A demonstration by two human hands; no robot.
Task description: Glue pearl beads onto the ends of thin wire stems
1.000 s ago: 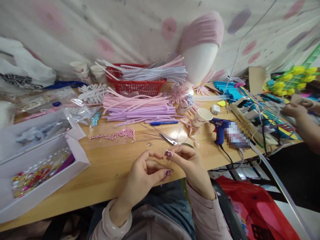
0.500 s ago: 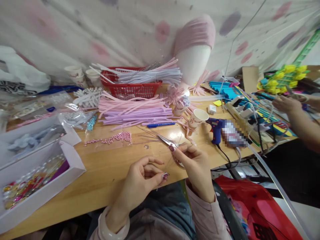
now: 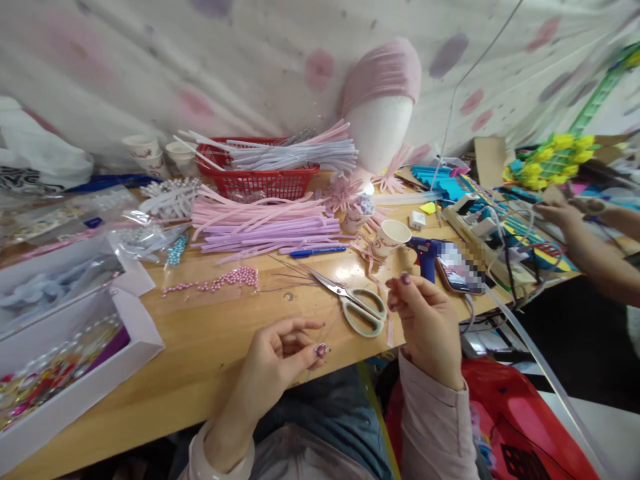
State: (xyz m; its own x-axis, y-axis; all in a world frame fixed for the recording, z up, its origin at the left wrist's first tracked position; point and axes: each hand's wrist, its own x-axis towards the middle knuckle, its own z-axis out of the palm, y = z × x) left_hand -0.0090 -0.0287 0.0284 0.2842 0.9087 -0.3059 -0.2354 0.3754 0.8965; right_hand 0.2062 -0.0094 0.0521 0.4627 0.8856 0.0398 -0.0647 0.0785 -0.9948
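My left hand is over the table's front edge, thumb and forefinger pinched on a thin wire that shows only faintly. My right hand is raised to the right of the scissors, fingers curled and tips together; whatever they may hold is too small to make out. Open-bladed scissors with pale handles lie on the table between my hands, touching neither. Their tips point at a bunch of thin wires. Left of these, pink pearl beads rest on clear plastic.
Pink and lilac fuzzy stems lie behind a blue pen. A red basket, paper cup, glue gun and phone stand around. White boxes are at left. Another person's hands work at right.
My right hand has let go of the scissors, which now lie on the table, and has moved right and up. The left hand keeps its pinch. The view has shifted slightly.
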